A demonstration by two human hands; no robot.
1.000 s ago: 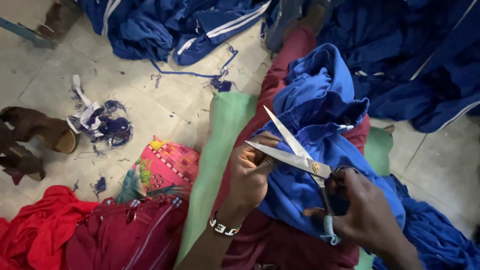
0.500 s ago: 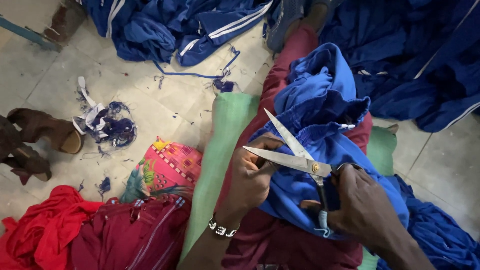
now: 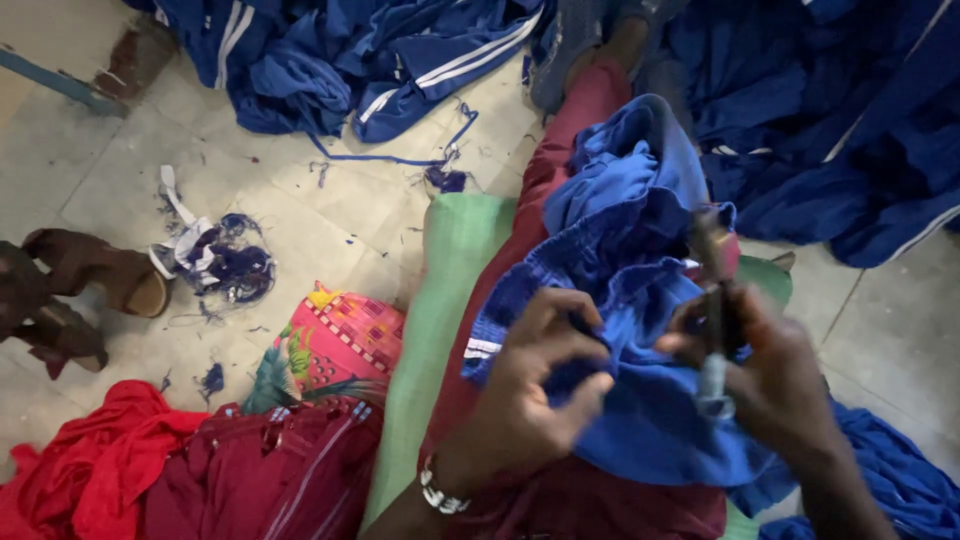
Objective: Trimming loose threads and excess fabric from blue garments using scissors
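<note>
Left hand [image 3: 535,385] half curled, fingers pinching the blue cloth [image 3: 640,300], right hand [image 3: 765,375] at 3 o'clock, closed around blurred scissors [image 3: 712,330]

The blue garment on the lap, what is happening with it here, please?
A person sits on the floor with a blue garment over the lap. The left hand pinches a fold of its fabric. The right hand holds scissors, blurred, blades pointing up, just beside the cloth. Thread scraps lie on the tiled floor, with red clothes at the left.
</note>
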